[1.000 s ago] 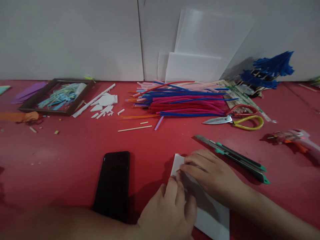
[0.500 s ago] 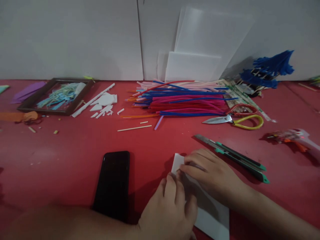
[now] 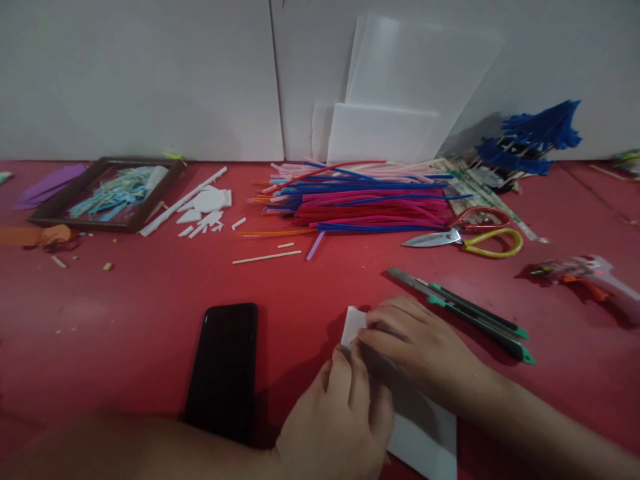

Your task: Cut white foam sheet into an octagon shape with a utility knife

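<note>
A white sheet [image 3: 425, 437] lies on the red table [image 3: 125, 313] at the bottom centre. My left hand [image 3: 340, 420] presses on its near left part, fingers curled at the sheet's far corner. My right hand [image 3: 420, 347] lies over the far end, its fingertips pinching the same corner. Both hands touch at that corner. A black phone [image 3: 223, 370] lies face up just left of my left hand.
Two green utility knives [image 3: 465, 317] lie right of my right hand. Behind are scissors [image 3: 465, 239], a pile of coloured straws [image 3: 360, 197], white foam scraps [image 3: 205, 210], a dark frame [image 3: 103, 193] with paper strips, a glue gun [image 3: 590, 275], white boards [image 3: 400, 100] on the wall.
Hardly anything: both hands stay on the sheet's corner, with my left fingers shifted slightly. The view drifted a little.
</note>
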`<state>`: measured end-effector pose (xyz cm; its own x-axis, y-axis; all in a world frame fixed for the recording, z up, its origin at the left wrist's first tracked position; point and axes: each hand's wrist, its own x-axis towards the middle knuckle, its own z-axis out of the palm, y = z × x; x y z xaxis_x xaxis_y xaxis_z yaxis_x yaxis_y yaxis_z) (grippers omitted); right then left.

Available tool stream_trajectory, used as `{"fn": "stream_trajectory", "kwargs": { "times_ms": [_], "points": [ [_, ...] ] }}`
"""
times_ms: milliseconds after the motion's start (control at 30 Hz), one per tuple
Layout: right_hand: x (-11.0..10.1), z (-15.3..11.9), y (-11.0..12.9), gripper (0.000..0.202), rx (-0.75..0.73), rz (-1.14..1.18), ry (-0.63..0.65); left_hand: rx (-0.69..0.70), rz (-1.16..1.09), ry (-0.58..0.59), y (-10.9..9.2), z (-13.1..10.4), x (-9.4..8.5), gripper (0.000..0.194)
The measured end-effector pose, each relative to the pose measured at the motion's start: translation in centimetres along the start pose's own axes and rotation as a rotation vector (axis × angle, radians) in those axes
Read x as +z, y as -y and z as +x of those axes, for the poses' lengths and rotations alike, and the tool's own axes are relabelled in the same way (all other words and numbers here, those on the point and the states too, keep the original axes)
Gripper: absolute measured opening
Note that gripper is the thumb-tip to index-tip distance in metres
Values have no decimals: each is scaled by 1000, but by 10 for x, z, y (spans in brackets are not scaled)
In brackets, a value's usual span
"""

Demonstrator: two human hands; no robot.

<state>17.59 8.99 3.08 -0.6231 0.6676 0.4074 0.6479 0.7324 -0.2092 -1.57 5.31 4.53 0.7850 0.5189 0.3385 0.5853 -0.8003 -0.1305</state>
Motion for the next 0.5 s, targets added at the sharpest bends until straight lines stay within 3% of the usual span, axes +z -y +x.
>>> {"fn": "stream_trajectory", "kwargs": {
  "times_ms": [367, 500],
  "points": [
    [1, 3, -2, 34, 48, 131, -33, -37, -17, -39, -2, -1, 0, 22],
    [1, 3, -4, 32, 74, 182, -49, -30, -30, -31, -2, 0, 1, 30]
  ]
}}
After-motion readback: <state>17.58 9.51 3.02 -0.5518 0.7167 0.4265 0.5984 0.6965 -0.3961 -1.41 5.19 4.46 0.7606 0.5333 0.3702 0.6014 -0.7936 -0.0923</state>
